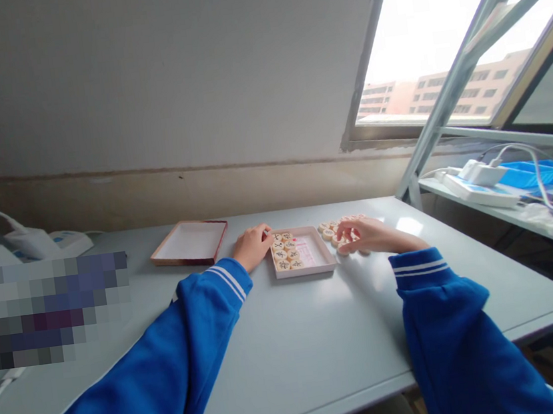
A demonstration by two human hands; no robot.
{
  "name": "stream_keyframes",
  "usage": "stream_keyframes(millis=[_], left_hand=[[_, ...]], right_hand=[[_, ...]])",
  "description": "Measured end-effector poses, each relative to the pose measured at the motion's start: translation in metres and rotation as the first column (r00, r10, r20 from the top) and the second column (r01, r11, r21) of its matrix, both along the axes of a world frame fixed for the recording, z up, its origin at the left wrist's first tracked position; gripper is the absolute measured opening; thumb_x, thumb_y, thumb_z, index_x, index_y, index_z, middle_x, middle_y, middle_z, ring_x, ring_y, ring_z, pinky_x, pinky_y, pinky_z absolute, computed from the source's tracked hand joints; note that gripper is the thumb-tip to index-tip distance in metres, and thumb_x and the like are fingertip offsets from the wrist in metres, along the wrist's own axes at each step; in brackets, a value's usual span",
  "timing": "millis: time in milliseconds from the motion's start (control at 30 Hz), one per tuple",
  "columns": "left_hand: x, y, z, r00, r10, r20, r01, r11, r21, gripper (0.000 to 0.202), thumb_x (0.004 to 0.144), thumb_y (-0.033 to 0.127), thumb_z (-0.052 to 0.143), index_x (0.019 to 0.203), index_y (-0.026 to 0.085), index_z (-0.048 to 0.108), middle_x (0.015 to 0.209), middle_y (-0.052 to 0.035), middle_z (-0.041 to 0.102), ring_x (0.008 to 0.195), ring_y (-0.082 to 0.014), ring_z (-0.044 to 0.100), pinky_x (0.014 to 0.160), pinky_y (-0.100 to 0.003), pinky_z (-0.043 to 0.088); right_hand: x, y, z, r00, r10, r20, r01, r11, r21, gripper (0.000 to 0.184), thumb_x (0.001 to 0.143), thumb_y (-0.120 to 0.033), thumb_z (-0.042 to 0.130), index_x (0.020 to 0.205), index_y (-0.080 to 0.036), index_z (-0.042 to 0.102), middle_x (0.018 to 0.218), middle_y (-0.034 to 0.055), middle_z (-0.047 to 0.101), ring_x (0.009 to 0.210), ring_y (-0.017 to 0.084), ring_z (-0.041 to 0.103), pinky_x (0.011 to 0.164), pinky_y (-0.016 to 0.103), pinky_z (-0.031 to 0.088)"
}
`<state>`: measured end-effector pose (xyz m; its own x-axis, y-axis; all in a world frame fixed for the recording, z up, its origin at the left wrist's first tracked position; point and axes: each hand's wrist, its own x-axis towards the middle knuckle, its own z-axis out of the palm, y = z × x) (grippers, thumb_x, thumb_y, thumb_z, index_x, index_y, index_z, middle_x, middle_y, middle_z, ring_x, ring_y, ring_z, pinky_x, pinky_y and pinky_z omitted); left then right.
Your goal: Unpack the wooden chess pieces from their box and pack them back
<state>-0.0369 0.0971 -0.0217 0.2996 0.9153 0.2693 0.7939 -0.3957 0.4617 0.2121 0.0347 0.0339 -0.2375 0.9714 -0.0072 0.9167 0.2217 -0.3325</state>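
A shallow open box (306, 271) stands mid-desk, with several round Chinese chess pieces (286, 251) lined up in rows along its left side. A printed pink-and-white sheet (308, 250) shows on the box floor beside them. My left hand (254, 246) rests at the box's left wall, its fingers curled over the upper left corner. To the right of the box lies a loose cluster of Chinese chess pieces (328, 231). Over that cluster hovers or rests my right hand (364, 234), fingers bent and apart from the thumb; it covers part of the pieces.
The box lid (190, 241) lies upturned at the left. Power strips (49, 245) with plugged chargers sit at the far left, beside a blurred-out patch (57, 311). A metal frame (416, 176) rises at the right, its shelf holding another power strip (478, 189) and cables.
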Motion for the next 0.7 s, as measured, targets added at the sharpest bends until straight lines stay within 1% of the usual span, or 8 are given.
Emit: stream_keyframes(millis=[67,133,200,300,333,433,500,700], left_hand=[[0.0,0.0,0.0,1.0,0.0,0.001,0.0,1.0,0.004,0.025,0.078,0.026,0.04,0.094,0.019,0.059,0.087,-0.0049,0.065,0.08,-0.0176,0.058,0.072,-0.026,0.042],[0.0,0.001,-0.001,1.0,0.002,-0.001,-0.002,1.0,0.01,0.025,0.078,0.026,0.041,0.094,0.019,0.059,0.088,-0.0053,0.065,0.081,-0.0179,0.058,0.073,-0.026,0.042],[0.0,0.002,-0.002,1.0,0.001,-0.005,-0.001,1.0,0.014,0.025,0.078,0.026,0.04,0.094,0.019,0.059,0.088,-0.0055,0.065,0.082,-0.0181,0.058,0.073,-0.027,0.042],[0.0,0.003,-0.002,1.0,-0.002,-0.005,0.002,1.0,0.01,0.025,0.079,0.026,0.039,0.094,0.019,0.059,0.087,-0.0052,0.065,0.081,-0.018,0.058,0.073,-0.027,0.042],[0.0,0.003,-0.003,1.0,-0.005,-0.003,0.005,1.0,0.01,0.026,0.079,0.026,0.039,0.094,0.019,0.059,0.087,-0.0052,0.065,0.08,-0.018,0.058,0.073,-0.027,0.042],[0.0,0.003,-0.003,1.0,-0.006,0.004,0.006,1.0,0.013,0.026,0.078,0.026,0.039,0.094,0.019,0.059,0.087,-0.0053,0.065,0.08,-0.0181,0.058,0.073,-0.027,0.042],[0.0,0.002,-0.003,1.0,-0.003,0.007,0.003,1.0,0.014,0.025,0.078,0.026,0.039,0.093,0.019,0.059,0.088,-0.0053,0.065,0.081,-0.0179,0.058,0.073,-0.027,0.042],[0.0,0.002,-0.002,1.0,-0.006,0.007,0.006,1.0,0.015,0.025,0.078,0.025,0.04,0.093,0.019,0.059,0.088,-0.0057,0.065,0.081,-0.0181,0.058,0.073,-0.027,0.042]], right_hand=[[-0.001,0.001,0.0,0.998,-0.023,0.05,0.023,1.0,0.009,0.019,0.066,-0.037,0.059,0.072,-0.019,0.06,0.061,0.0001,0.058,0.054,0.011,0.051,0.054,0.023,0.038],[0.003,0.002,0.001,0.999,-0.012,0.048,0.013,1.0,-0.026,0.02,0.067,-0.038,0.057,0.07,-0.019,0.058,0.057,-0.0005,0.056,0.054,0.011,0.051,0.054,0.024,0.037],[0.012,0.002,0.002,1.0,-0.003,-0.001,0.003,0.999,-0.038,0.023,0.068,-0.041,0.055,0.072,-0.018,0.058,0.061,0.0004,0.057,0.057,0.012,0.052,0.054,0.024,0.037],[0.032,0.002,0.001,0.998,-0.055,-0.039,0.056,0.998,0.008,0.028,0.065,-0.044,0.057,0.076,-0.018,0.057,0.07,0.0016,0.056,0.063,0.014,0.051,0.055,0.024,0.036],[0.04,0.002,-0.001,0.997,-0.061,-0.038,0.061,0.998,-0.008,0.03,0.063,-0.044,0.059,0.076,-0.018,0.057,0.07,0.0012,0.056,0.064,0.014,0.051,0.055,0.024,0.036],[0.055,0.004,-0.009,0.999,-0.026,-0.044,0.019,0.988,-0.153,0.03,0.056,-0.041,0.065,0.073,-0.018,0.056,0.067,-0.0002,0.053,0.063,0.014,0.049,0.055,0.024,0.036],[0.058,0.004,-0.014,0.998,-0.028,-0.047,0.019,0.983,-0.185,0.028,0.054,-0.039,0.066,0.069,-0.018,0.054,0.066,-0.0003,0.053,0.062,0.013,0.048,0.054,0.024,0.036],[0.051,0.001,-0.013,0.997,-0.078,-0.004,0.078,0.995,-0.061,0.027,0.061,-0.044,0.059,0.062,-0.018,0.048,0.064,0.0002,0.05,0.059,0.013,0.046,0.052,0.024,0.034]])
